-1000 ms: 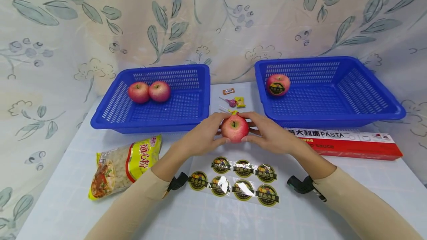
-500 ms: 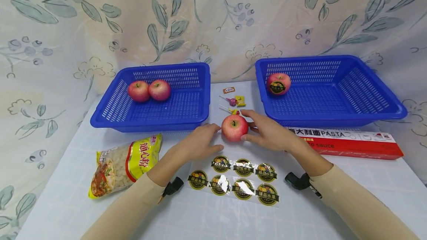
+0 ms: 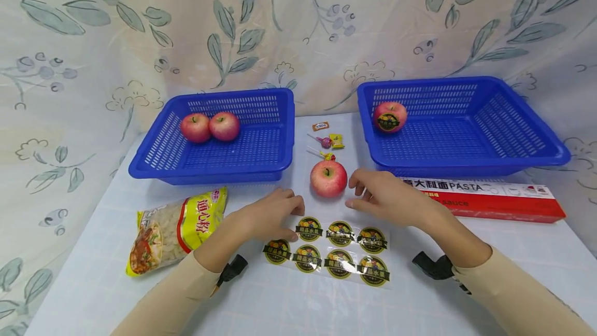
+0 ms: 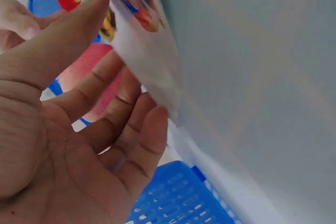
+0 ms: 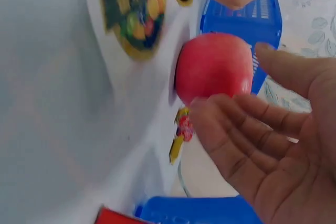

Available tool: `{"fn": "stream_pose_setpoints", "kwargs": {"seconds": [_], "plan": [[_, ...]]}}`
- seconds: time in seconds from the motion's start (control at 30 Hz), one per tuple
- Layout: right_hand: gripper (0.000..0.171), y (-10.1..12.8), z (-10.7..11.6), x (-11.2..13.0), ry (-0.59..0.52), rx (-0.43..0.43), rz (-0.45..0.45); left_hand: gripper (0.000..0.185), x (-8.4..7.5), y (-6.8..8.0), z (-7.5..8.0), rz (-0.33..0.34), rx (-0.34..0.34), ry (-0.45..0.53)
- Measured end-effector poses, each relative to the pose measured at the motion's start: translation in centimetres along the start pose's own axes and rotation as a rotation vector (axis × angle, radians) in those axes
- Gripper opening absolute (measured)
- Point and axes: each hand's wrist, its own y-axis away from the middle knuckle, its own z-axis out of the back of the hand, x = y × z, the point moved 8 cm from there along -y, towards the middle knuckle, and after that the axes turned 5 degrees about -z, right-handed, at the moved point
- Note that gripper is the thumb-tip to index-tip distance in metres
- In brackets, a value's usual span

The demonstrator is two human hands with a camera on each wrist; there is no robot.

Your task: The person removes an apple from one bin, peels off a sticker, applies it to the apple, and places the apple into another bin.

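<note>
A red apple (image 3: 328, 180) rests on the table in the middle, stem up. Beside it on the right, my right hand (image 3: 384, 196) hovers with loosely bent fingers and holds nothing; the right wrist view shows its fingers (image 5: 226, 145) spread near the apple. My left hand (image 3: 272, 214) is at the upper left of a clear sheet (image 3: 324, 247) of round black-and-gold fruit stickers. Its thumb overlaps that corner in the head view. In the left wrist view the palm is relaxed and nothing is gripped; the fingertips lie close to the sheet (image 4: 149, 61).
A blue basket (image 3: 219, 175) at back left holds two apples (image 3: 225, 126). Another blue basket (image 3: 466, 164) at back right holds one stickered apple (image 3: 390, 116). Between them lie wrapped candies (image 3: 336, 141) and lollipops (image 3: 325, 142). A pasta bag (image 3: 177, 229) lies left, a red-white pasta box (image 3: 494, 204) right.
Both hands have let go of the apple, the left first, then the right. The left hand has moved down to the sticker sheet; the right has drawn back slightly to the right.
</note>
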Motion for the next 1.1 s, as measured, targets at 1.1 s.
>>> {"fn": "stream_pose_setpoints", "kwargs": {"seconds": [1.1], "plan": [[0.009, -2.5, -5.5, 6.4, -0.037, 0.092, 0.329, 0.021, -0.1, 2.2, 0.7, -0.153, -0.139, 0.158]]}}
